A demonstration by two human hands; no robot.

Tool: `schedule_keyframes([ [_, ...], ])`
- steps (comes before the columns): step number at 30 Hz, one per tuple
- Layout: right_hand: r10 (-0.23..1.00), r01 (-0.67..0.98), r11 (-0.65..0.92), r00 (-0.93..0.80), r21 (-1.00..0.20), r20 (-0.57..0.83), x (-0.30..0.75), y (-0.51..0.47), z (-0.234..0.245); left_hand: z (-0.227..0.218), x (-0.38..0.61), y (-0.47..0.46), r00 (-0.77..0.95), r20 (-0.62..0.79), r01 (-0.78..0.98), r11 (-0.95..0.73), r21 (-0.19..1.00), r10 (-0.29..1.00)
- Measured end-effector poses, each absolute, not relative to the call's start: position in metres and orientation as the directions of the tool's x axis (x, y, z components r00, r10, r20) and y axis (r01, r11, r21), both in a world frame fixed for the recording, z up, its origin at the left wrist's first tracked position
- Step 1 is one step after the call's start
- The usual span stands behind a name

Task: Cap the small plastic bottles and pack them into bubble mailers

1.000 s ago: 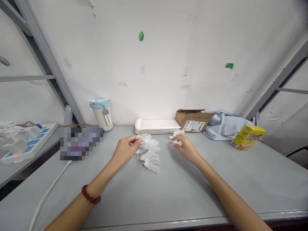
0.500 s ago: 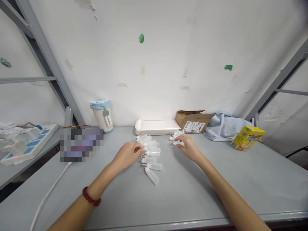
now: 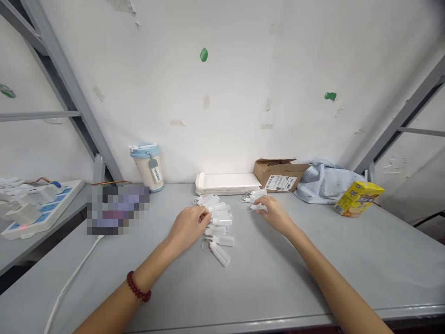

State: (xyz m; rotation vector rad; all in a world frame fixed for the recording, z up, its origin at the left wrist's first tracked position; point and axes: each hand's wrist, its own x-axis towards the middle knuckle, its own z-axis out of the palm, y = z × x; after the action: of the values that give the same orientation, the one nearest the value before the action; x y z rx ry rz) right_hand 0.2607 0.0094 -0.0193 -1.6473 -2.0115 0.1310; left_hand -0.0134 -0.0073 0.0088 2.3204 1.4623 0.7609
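Left hand (image 3: 187, 228), forearm slanting in from lower left, holds thumb and index close together at the loose column of small, translucent white plastic bottles (image 3: 219, 230) on the smooth grey table (image 3: 243, 287); pinch unclear. Right hand (image 3: 277, 215) bends its fingers over a similar, separate bottle (image 3: 257, 207); grip cannot be told.

The bottles (image 3: 222, 222) at my left fingers (image 3: 200, 218) look like smooth, cloudy plastic. My bench (image 3: 278, 292) is smooth with a soft sheen. I see matt cardboard in the box (image 3: 266, 173), wrinkled cloth (image 3: 318, 183), a glossy drink carton (image 3: 359, 200) and a matt wall (image 3: 236, 79) roughened by papery scraps (image 3: 177, 123).
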Motion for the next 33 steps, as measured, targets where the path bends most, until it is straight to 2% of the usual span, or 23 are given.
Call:
schedule_keyframes([
  [10,0.922,0.897,0.282,-0.155,-0.341,0.354,0.261,0.014,-0.029,0.010,-0.010,-0.010,0.339,0.324,0.752,-0.461,0.471,0.883],
  [19,0.935,0.923,0.206,-0.088,-0.325,0.343,0.267,0.016,-0.031,0.009,-0.010,-0.010,0.339,0.332,0.756,-0.465,0.461,0.880],
  [24,0.954,0.921,0.161,-0.054,-0.353,0.294,0.265,0.013,-0.026,0.009,-0.010,-0.010,0.339,0.328,0.759,-0.462,0.459,0.882],
  [33,0.967,0.863,0.187,-0.077,-0.470,0.243,0.248,0.001,-0.014,0.010,-0.009,-0.012,0.332,0.332,0.755,-0.459,0.468,0.883],
])
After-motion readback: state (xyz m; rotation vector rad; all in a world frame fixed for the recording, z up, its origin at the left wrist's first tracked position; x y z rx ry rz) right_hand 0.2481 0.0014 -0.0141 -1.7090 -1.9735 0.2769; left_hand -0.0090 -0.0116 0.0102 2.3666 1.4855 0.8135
